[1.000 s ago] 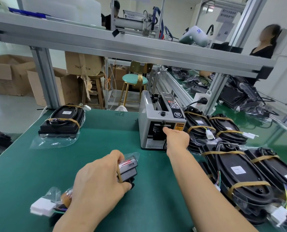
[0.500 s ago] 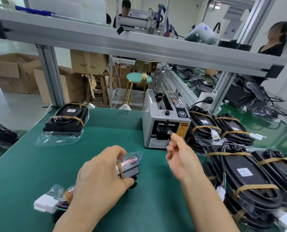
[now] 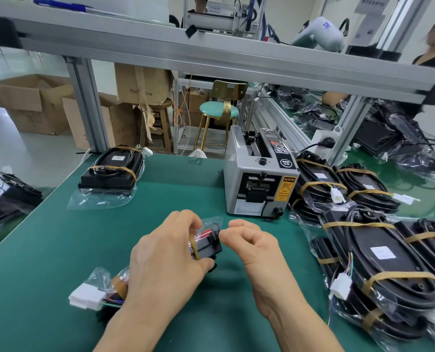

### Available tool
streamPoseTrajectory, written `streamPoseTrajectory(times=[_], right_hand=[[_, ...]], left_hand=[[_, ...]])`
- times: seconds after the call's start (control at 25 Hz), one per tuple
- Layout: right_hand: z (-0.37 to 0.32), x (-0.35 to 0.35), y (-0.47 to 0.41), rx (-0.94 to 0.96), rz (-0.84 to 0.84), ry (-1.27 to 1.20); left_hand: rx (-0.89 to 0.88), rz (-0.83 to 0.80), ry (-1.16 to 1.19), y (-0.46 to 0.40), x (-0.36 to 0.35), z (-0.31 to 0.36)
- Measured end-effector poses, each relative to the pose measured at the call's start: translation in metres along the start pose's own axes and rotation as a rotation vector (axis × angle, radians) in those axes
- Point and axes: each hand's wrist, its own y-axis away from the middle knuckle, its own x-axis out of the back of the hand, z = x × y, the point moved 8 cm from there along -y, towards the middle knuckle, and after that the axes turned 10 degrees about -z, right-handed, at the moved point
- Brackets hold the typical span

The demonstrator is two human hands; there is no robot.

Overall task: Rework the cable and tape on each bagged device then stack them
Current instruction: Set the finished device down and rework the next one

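The right hand [image 3: 249, 240] has come back from the tape dispenser [image 3: 259, 179], where its fingers were at the outlet a second ago, and now sits just beside the near end of the bagged device [image 3: 207, 241], thumb and forefinger pinched together. A strip of tape is presumably between them, but it is clear and too thin to confirm; judged: tape collected, application is the step in hand. The left hand [image 3: 165, 260] has not let go: it grips the device from above, fingers curled over its far edge, thumb under the near side. The device lies on the green bench mat [image 3: 58, 250] at centre, roughly 6 o'clock of the dispenser and close to it. Appearance: small black body with a red patch on top, sealed in a clear crinkled bag, one tan band round its middle; a white connector [image 3: 86, 297] with coloured wires trails out at 8 o'clock of the left hand. One finished unit [image 3: 112, 171] sits at 10 o'clock, well apart. Banded units [image 3: 379, 250] are heaped at 3 o'clock, awaiting attention or already done; cannot tell which. Stacking not yet begun for the unit in hand.
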Motion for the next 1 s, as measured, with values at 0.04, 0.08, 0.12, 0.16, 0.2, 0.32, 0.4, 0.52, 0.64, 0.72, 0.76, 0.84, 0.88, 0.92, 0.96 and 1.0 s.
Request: streamPoseTrajectory(times=[0.04,0.08,0.12,0.16,0.2,0.32,0.4,0.52,0.64,0.72,0.76,0.84,0.88,0.92,0.96,1.0], right_hand=[[0.0010,-0.0003,0.0008,-0.003,0.001,0.008],[0.0016,-0.0006,0.0013,-0.006,0.000,0.017],[0.0018,-0.0010,0.0017,-0.006,0.000,0.027],[0.0017,-0.0013,0.0017,-0.005,0.000,0.036],[0.0016,-0.0013,0.0016,-0.004,0.003,0.043],[-0.0005,-0.0009,0.0006,0.020,0.020,0.094],[-0.0018,-0.0002,0.0003,0.039,0.032,0.139],[-0.0010,0.0000,-0.0005,0.044,0.035,0.164],[-0.0006,-0.0006,-0.0015,0.046,0.024,0.160],[-0.0019,-0.0008,-0.0019,0.057,0.032,0.184],[-0.0026,-0.0007,-0.0020,0.064,0.041,0.204],[-0.0035,0.0004,-0.0019,0.080,0.069,0.240],[-0.0038,0.0010,-0.0015,0.087,0.083,0.253],[-0.0039,0.0015,-0.0009,0.092,0.097,0.263],[-0.0041,0.0018,-0.0005,0.097,0.107,0.272],[-0.0048,0.0018,0.0002,0.102,0.114,0.282]], left_hand=[[-0.003,-0.004,-0.008,-0.0006,-0.0002,0.0003],[-0.004,-0.005,-0.013,-0.0008,-0.0003,0.0000],[-0.002,-0.005,-0.015,-0.0007,-0.0003,-0.0005],[-0.001,-0.003,-0.013,-0.0008,-0.0005,-0.0008],[0.000,-0.001,-0.012,-0.0004,-0.0007,-0.0010],[-0.002,0.003,-0.012,0.0005,-0.0010,-0.0014],[-0.003,0.001,-0.019,0.0004,-0.0013,-0.0010],[0.002,0.000,-0.021,0.0004,-0.0008,-0.0010],[-0.002,-0.002,-0.019,0.0005,-0.0003,-0.0002],[-0.002,0.001,-0.018,0.0003,0.0002,-0.0002],[-0.003,0.001,-0.019,0.0002,0.0004,-0.0002],[-0.005,0.003,-0.022,0.0000,0.0006,0.0001],[-0.006,0.004,-0.025,0.0002,0.0009,0.0003],[-0.006,0.004,-0.027,0.0003,0.0011,0.0004],[-0.006,0.005,-0.027,0.0004,0.0013,0.0006],[-0.008,0.006,-0.025,0.0005,0.0014,0.0009]])
